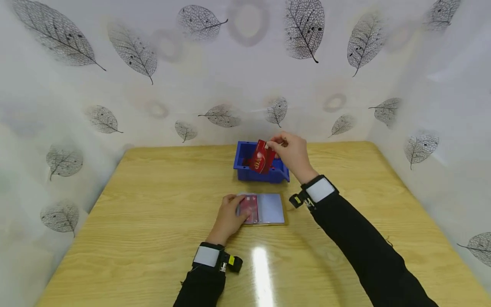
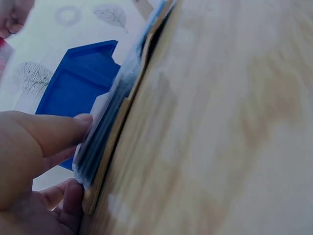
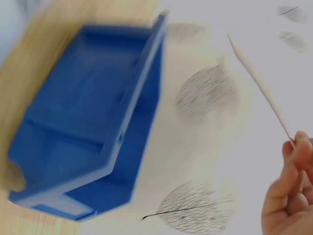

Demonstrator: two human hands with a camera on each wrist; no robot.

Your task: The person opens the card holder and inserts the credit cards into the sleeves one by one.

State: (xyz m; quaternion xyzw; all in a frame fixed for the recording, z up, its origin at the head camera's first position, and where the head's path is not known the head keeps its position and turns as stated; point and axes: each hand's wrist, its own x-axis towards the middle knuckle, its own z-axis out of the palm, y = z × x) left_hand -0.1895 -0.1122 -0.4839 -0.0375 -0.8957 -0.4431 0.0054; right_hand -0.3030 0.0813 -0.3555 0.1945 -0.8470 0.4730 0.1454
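My right hand (image 1: pixel 293 153) pinches a red card (image 1: pixel 261 157) marked "VIP" by its upper corner. The card hangs tilted over the blue plastic bin (image 1: pixel 249 175); edge-on, the card (image 3: pixel 261 88) is a thin strip in the right wrist view. An open card holder (image 1: pixel 272 209) with clear sleeves lies on the table in front of the bin, a pinkish-red card (image 1: pixel 249 208) in its left sleeve. My left hand (image 1: pixel 228 216) holds the holder's left side. Left thumb and fingers grip the edge of its stacked sleeves (image 2: pixel 105 127) in the left wrist view.
The wooden table (image 1: pixel 165 183) runs back to a pale curtain (image 1: pixel 245 85) printed with leaves. Dark reddish items show inside the bin, mostly hidden by the card and its walls. A bright light reflection crosses the table's front.
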